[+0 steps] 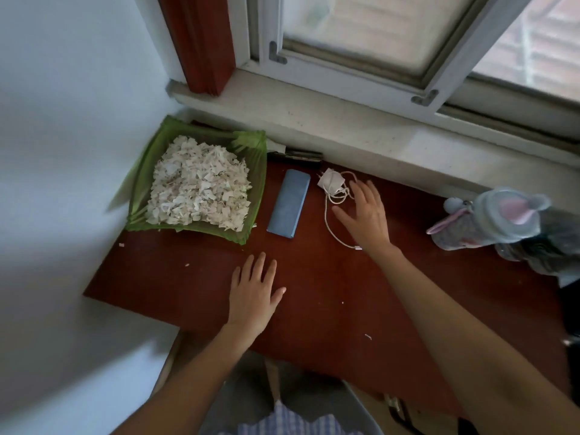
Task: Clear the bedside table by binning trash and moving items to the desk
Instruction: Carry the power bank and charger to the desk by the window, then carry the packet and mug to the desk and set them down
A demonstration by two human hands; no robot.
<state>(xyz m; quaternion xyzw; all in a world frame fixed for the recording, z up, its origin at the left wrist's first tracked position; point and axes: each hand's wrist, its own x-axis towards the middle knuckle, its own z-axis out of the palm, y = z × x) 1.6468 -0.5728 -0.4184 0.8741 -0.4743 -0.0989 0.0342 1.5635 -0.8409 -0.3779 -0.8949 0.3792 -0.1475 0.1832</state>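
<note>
- The reddish-brown table sits in the corner under the window sill.
- A green tray heaped with torn paper scraps stands at the table's back left corner.
- A soft toy lies at the right edge.
- Left hand — flat, fingers spread, holding nothing — is over bare wood.
- Right hand is open, empty, above the charger cable.
- A blue case lies between tray and white charger.

At the upper left we see a green tray heaped with white paper scraps on our reddish-brown table. Right of it lie a blue case and a white charger; a blue-checked cloth shows at the bottom.
</note>
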